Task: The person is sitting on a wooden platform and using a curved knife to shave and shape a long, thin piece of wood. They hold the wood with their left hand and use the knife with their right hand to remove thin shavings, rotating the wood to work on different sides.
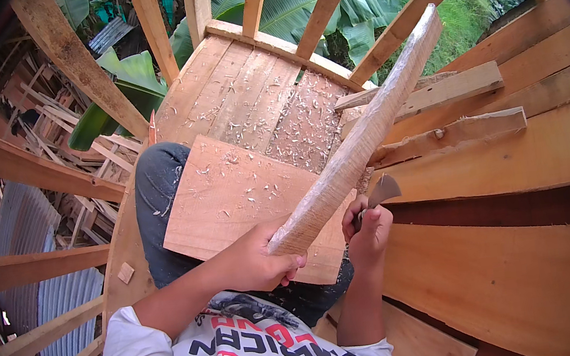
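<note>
My left hand [259, 257] is closed around the near end of a long, rough wooden piece [366, 138], which slants up and away to the far right. In my right hand [369, 230] is a knife [384, 189] with a short, broad, curved blade; most of its dark handle is hidden by the fingers. The blade is raised just right of the wooden piece and appears apart from it. A flat wooden board [240, 194] lies across my lap under the piece, sprinkled with pale shavings.
Shavings cover the plank floor [237, 90] ahead. Several wooden offcuts [456, 135] lie to the right beside wide planks [507, 278]. Slanted railing posts [79, 61] edge the platform. Beyond it are scrap wood, corrugated sheets [66, 322] and banana leaves [291, 4].
</note>
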Motion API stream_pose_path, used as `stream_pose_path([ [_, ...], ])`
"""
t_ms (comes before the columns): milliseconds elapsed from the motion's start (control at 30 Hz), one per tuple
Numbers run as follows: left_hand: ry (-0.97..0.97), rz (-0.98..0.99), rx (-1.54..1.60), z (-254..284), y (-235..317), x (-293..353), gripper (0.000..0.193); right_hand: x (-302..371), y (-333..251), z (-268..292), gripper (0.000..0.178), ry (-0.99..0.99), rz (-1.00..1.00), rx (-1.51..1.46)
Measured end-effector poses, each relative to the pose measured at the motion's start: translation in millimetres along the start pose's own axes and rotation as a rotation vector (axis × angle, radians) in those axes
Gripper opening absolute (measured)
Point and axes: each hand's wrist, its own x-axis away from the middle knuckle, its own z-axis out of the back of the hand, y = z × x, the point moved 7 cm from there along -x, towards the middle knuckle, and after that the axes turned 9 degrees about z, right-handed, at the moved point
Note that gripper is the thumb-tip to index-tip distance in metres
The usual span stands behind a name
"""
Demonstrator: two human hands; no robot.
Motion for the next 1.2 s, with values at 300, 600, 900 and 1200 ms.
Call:
stream_pose_path([
  [300,0.211,-0.114,-0.110,9.3,13.3,9.7,0.039,5.9,-5.3,-34.4,0.062,-0.173,0.163,0.635],
  [600,0.297,-0.127,-0.274,9.0,21.2,26.5,0.051,-9.8,-8.6,-25.3,0.071,-0.126,0.347,0.862],
  [900,0.275,-0.024,-0.159,24.2,2.8,32.0,0.045,-21.2,-1.6,-42.9,0.073,-0.148,0.388,0.888],
  [1200,0.238,-0.069,0.049,32.4,-2.0,52.8,0.039,-58.6,16.2,-15.1,0.068,0.065,0.121,0.800],
])
